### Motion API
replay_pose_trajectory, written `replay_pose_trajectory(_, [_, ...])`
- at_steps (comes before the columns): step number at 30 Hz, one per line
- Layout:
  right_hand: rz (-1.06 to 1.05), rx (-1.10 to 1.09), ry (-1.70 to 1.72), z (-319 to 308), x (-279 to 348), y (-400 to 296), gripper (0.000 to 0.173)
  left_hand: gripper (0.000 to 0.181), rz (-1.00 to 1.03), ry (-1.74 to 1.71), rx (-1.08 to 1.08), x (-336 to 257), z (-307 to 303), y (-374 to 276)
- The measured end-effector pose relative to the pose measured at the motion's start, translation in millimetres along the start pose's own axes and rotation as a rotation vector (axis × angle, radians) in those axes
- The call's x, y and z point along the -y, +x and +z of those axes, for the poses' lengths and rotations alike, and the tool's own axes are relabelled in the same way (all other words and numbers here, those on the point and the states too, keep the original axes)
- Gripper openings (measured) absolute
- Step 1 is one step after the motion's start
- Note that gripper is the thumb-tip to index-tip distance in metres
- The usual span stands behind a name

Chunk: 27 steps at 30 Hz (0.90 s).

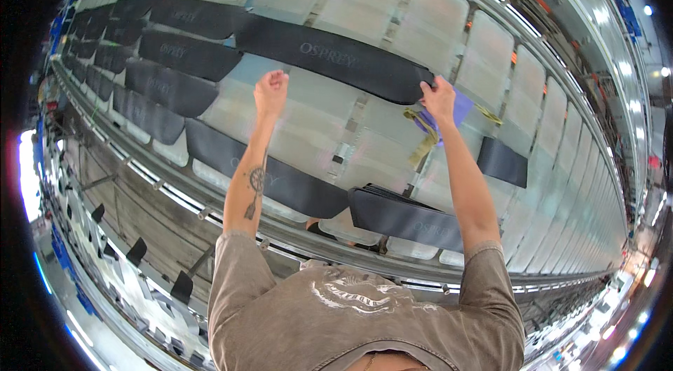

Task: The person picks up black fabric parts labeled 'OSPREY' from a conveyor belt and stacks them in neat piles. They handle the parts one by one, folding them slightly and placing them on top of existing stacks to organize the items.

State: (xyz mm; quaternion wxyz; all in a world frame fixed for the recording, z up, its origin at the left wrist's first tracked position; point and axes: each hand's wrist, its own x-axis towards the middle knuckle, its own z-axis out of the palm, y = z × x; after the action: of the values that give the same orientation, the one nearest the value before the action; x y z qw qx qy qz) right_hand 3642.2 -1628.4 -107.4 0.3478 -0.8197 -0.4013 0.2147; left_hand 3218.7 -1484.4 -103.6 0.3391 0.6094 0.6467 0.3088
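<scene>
A long black panel (336,58), embossed with the Osprey maker's name, lies across pale translucent slats. My right hand (439,97) pinches its right end between thumb and fingers. My left hand (272,88) is curled into a loose fist just below the panel, over the slats (310,108), with nothing visible in it. Beside my right hand lie a purple piece (462,106) that looks like fabric and an olive strip (425,147), partly behind my wrist. Closer to my body are a stack of similar black panels (405,218) and another black panel (310,189), partly covered by my left forearm.
Several rows of overlapping black panels (173,81) extend to the left. A small dark rectangular piece (502,161) rests on the slats at right. A metal rail (284,255) runs along the near edge, in front of my torso. Grey shelving or machinery stands beyond the far rail.
</scene>
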Motion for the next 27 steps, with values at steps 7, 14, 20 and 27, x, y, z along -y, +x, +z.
replay_pose_trajectory(7, [-0.519, -0.27, -0.38, 0.4, 27.6, -24.8, 0.039, 0.028, -0.1, -0.326, 0.142, -11.6, 63.7, -80.2])
replay_pose_trajectory(14, [-0.264, -0.09, 0.066, 0.5, 52.0, -49.8, 0.03, 0.049, -0.492, -0.668, 0.454, -59.2, 100.5, -116.5])
replay_pose_trajectory(20, [-0.079, -0.038, 0.543, -57.1, 149.4, -113.5, 0.027, 0.062, -0.699, -1.567, 0.501, -84.3, 74.6, -71.4])
replay_pose_trajectory(27, [0.157, -0.005, 0.763, -82.3, 77.2, -157.3, 0.019, 0.029, -0.458, -1.447, 0.015, 32.6, 9.1, 27.1])
